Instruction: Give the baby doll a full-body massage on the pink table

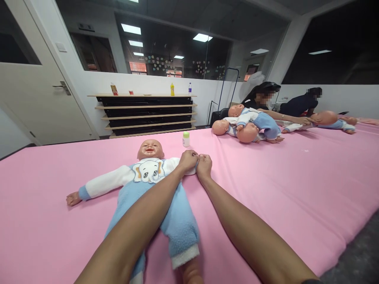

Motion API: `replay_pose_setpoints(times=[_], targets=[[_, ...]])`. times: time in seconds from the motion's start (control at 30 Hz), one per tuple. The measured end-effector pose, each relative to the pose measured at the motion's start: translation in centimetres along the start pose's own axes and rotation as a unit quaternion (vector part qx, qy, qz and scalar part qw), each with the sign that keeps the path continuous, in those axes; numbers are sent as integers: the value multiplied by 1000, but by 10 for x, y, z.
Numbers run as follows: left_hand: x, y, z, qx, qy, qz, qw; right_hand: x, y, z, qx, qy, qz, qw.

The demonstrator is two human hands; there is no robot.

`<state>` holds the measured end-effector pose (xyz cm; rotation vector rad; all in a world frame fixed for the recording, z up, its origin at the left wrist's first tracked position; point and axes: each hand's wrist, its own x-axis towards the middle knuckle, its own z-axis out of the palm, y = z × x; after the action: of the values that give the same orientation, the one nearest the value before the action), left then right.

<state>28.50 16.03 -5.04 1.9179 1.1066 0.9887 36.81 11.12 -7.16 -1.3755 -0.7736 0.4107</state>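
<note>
A baby doll [149, 188] in a white and light-blue fleece suit with an elephant face lies on its back on the pink-covered table [248, 189]. One of its arms stretches out to the left; the other reaches right, into my hands. My left hand [188, 159] is closed on the end of that right-side arm, near the sleeve cuff. Close against it, my right hand [204, 165] is also closed there, fingertips bent inward. The doll's own hand is hidden under my fingers. Just behind my hands stands a small white bottle with a green cap [186, 139].
Several more dolls [257, 122] are piled at the table's back right. Beyond them a person [260, 96] reaches an arm toward another doll [325, 118]; a second person [302, 101] leans over farther right. A shelf [145, 106] with bottles stands against the wall.
</note>
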Motion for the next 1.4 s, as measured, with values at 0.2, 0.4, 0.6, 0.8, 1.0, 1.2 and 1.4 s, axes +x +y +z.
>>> replay_pose_setpoints(times=[0.2, 0.4, 0.6, 0.8, 1.0, 1.2, 1.4], targets=[[-1, 2, 0, -28, -8, 33, 999, -4, -5, -3, 17, -19, -7, 1000], [-3, 1, -4, -28, 21, 29, 999, -11, -8, 1, 4, -19, -51, 999], [-4, 4, -4, -11, 30, 17, 999, -9, -7, 1, -5, -9, -30, 999], [-6, 12, -4, 10, 18, 20, 1000, -1, 2, -1, -23, 16, -20, 999], [-6, 13, -8, 11, 38, 18, 999, -5, -1, 2, -3, -13, -48, 999], [-7, 13, -9, 12, 52, 17, 998, -6, -1, 3, 6, -27, -51, 998], [-4, 12, -4, 11, 16, 15, 1000, 1, 6, 0, -6, 4, -28, 1000]])
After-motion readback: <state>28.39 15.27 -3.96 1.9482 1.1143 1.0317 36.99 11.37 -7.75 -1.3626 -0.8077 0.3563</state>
